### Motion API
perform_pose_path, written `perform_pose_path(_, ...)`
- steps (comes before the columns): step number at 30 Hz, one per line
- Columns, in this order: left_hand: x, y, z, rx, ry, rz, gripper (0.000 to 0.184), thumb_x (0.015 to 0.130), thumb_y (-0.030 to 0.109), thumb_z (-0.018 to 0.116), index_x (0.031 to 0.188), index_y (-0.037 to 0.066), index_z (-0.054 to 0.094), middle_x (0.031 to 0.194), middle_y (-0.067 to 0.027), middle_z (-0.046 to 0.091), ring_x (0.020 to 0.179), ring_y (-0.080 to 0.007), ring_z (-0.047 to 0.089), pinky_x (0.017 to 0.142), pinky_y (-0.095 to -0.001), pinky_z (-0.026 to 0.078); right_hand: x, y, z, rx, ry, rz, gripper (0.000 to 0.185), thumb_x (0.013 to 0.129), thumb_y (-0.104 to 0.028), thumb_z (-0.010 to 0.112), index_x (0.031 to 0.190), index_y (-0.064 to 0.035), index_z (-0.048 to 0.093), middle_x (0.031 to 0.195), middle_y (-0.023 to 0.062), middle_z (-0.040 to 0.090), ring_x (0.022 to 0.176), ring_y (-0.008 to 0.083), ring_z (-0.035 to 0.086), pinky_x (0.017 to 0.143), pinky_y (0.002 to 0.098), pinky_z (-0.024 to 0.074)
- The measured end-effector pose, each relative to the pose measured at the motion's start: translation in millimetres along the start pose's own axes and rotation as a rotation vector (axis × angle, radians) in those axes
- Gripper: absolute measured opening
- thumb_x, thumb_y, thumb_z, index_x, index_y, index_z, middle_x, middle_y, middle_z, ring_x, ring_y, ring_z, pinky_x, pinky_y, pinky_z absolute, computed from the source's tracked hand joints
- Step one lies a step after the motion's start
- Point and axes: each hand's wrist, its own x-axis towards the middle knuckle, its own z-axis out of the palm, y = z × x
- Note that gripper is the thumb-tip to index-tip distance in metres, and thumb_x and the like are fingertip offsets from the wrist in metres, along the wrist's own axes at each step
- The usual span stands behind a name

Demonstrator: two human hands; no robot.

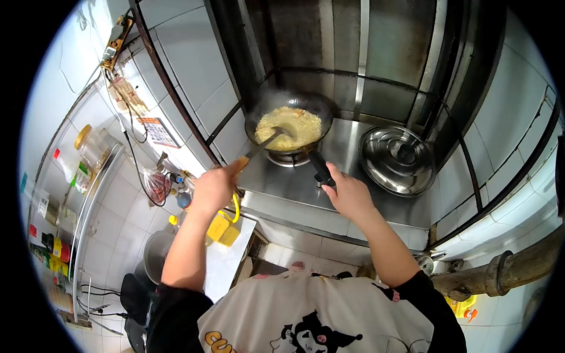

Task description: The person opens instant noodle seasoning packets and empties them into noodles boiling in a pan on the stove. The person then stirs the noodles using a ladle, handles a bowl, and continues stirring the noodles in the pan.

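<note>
A dark wok (321, 106) sits over the stove burner (287, 159), with steam rising from its left side. Yellowish, crumbly food (300, 122), which looks like scrambled egg, fills its bottom. My left hand (213, 187) is closed around the wooden handle of a metal spatula (263, 145), whose head rests in the food. With my right hand (348, 193) I grip the wok's black handle (318, 165), thumb along its near end. The fingers of both hands are partly hidden behind the handles.
A shiny steel lid (397, 160) lies on the steel counter (347, 150) right of the wok. Dark metal bars border the stove. At left are a yellow-handled container (223, 228), a grey pot (158, 253) and a shelf (97, 194) with jars and bottles. A thick pipe (512, 267) runs at right.
</note>
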Motion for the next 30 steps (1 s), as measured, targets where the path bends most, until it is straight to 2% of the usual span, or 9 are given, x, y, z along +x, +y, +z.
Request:
perform_pose_path(7, 19, 20, 50, -0.211, 0.086, -0.151, 0.041, 0.088, 0.022, 0.057, 0.127, 0.009, 0.057, 0.097, -0.0248, 0.065, 0.091, -0.0414, 0.063, 0.082, -0.0479, 0.05, -3, 9, 8, 0.024, 0.077, 0.068, 0.063, 0.087, -0.036, 0.063, 0.138, -0.0067, 0.041, 0.094, 0.0185, 0.067, 0.085, 0.036, 0.066, 0.073, 0.0441, 0.0525)
perform_pose_path(10, 32, 26, 81, -0.269, 0.047, -0.171, 0.043, 0.088, 0.021, 0.056, 0.129, 0.008, 0.055, 0.098, -0.0246, 0.066, 0.092, -0.0422, 0.063, 0.083, -0.0485, 0.05, 5, 32, 33, 0.036, -0.051, 0.1, 0.059, 0.084, -0.035, 0.066, 0.131, -0.0038, 0.049, 0.096, 0.0187, 0.067, 0.089, 0.0363, 0.065, 0.077, 0.0449, 0.0519)
perform_pose_path(11, 36, 28, 83, -0.279, -0.083, -0.2, 0.05, 0.088, 0.021, 0.058, 0.135, 0.008, 0.049, 0.11, -0.0251, 0.063, 0.102, -0.0413, 0.06, 0.089, -0.0456, 0.049, 6, 36, 39, 0.011, -0.127, 0.157, 0.051, 0.084, -0.032, 0.067, 0.123, -0.0026, 0.056, 0.099, 0.0192, 0.067, 0.095, 0.0359, 0.064, 0.082, 0.0445, 0.0511)
perform_pose_path(15, 29, 18, 120, -0.781, -0.091, -0.155, 0.063, 0.087, 0.021, 0.063, 0.143, 0.006, 0.037, 0.131, -0.0261, 0.053, 0.121, -0.0347, 0.054, 0.098, -0.0368, 0.045, 26, 50, 75, -0.068, -0.207, 0.177, 0.047, 0.082, -0.031, 0.069, 0.118, -0.0031, 0.058, 0.105, 0.0202, 0.065, 0.101, 0.0356, 0.062, 0.086, 0.0434, 0.0502)
perform_pose_path(18, 12, 15, 126, -0.952, -0.099, -0.271, 0.066, 0.088, 0.026, 0.064, 0.144, 0.005, 0.036, 0.128, -0.0258, 0.055, 0.118, -0.0323, 0.056, 0.096, -0.037, 0.046, 48, 51, 92, 0.032, -0.132, 0.216, 0.045, 0.081, -0.029, 0.07, 0.116, -0.0033, 0.058, 0.108, 0.0204, 0.064, 0.103, 0.0367, 0.061, 0.088, 0.0426, 0.0493)
perform_pose_path(21, -15, 24, 110, -0.944, 0.165, -0.262, 0.06, 0.09, 0.017, 0.064, 0.143, 0.006, 0.038, 0.125, -0.0185, 0.053, 0.11, -0.0252, 0.059, 0.085, -0.034, 0.051, 72, 91, 154, 0.162, 0.07, 0.099, 0.048, 0.079, -0.027, 0.073, 0.119, -0.0056, 0.057, 0.114, 0.0191, 0.063, 0.108, 0.0379, 0.059, 0.091, 0.0415, 0.0482)
perform_pose_path(25, -49, 20, 105, -1.047, 0.329, -0.196, 0.047, 0.09, 0.004, 0.061, 0.135, 0.007, 0.048, 0.122, -0.0104, 0.053, 0.104, -0.0179, 0.059, 0.078, -0.0265, 0.052, 84, 92, 155, 0.039, -0.009, -0.08, 0.056, 0.08, -0.031, 0.074, 0.128, -0.0116, 0.054, 0.12, 0.0148, 0.062, 0.112, 0.035, 0.058, 0.094, 0.0398, 0.0471)
perform_pose_path(28, -70, 17, 108, -1.093, 0.36, -0.22, 0.036, 0.09, 0.001, 0.059, 0.126, 0.005, 0.056, 0.117, -0.0077, 0.055, 0.099, -0.014, 0.059, 0.076, -0.024, 0.05, 85, 81, 141, 0.08, -0.219, 0.088, 0.06, 0.084, -0.034, 0.069, 0.132, -0.0038, 0.05, 0.132, 0.0189, 0.053, 0.122, 0.0338, 0.051, 0.103, 0.0408, 0.0404)
perform_pose_path(30, -82, 13, 115, -1.084, 0.358, -0.247, 0.033, 0.09, 0.0, 0.059, 0.123, 0.004, 0.058, 0.116, -0.0074, 0.055, 0.096, -0.0134, 0.059, 0.075, -0.0237, 0.05, 85, 79, 140, 0.074, -0.191, 0.104, 0.06, 0.083, -0.037, 0.071, 0.129, -0.0028, 0.053, 0.127, 0.0194, 0.056, 0.119, 0.0342, 0.053, 0.102, 0.0413, 0.0418)
